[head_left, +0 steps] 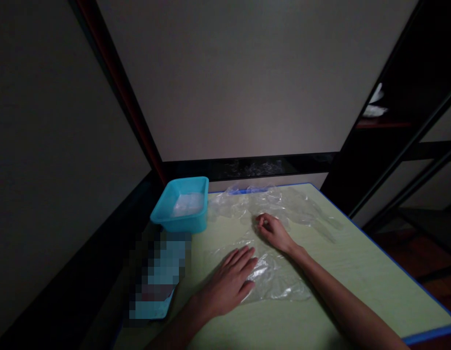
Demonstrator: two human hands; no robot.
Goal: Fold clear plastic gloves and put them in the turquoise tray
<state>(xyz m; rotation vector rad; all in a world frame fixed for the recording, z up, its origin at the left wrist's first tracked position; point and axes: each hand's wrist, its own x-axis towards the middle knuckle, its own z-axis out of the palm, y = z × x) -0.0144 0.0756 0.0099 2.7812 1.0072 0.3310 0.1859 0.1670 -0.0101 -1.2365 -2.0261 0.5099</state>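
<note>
The thin, transparent, wrinkled plastic sheet (272, 279) lies on the pale green counter (364, 277), partly under the open, flattened left hand (230, 279); if this palm slides, it may bunch the folds. The right hand (279, 236) is curled beside the farther clear crumpled film (298, 201); whether its grip pinches anything, I cannot tell, but a snag could tear it.

Slim bare forearms (331, 291) narrow at the wrists (295, 250) into bare hands (228, 284) with slender fingers (243, 256).
</note>
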